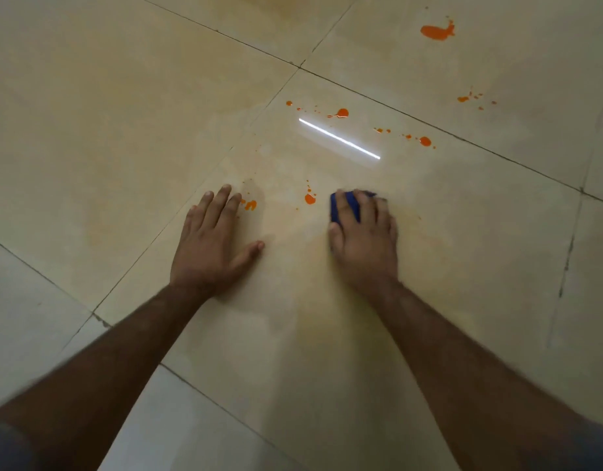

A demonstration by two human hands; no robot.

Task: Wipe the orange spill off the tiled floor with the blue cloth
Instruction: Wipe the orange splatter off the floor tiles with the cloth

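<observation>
Your right hand (363, 232) is knuckles-up with fingers curled over the wadded blue cloth (346, 205), pressing it onto the tiled floor (123, 130). Your left hand (211, 243) is planted flat, fingers straight, thumb out. Orange spill (309, 198) drops sit between the fingertips of your two hands, with more beyond them.

Dim warm light; bright glare streak (339, 139) on glossy floor (106, 113); forearms motion-blurred, edges soft

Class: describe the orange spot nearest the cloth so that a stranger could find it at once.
Start at the right hand pressing the blue cloth on the tiled floor. Just left of the cloth lies an orange spot, rounder than the smeared one at the left hand's fingertips.
</observation>
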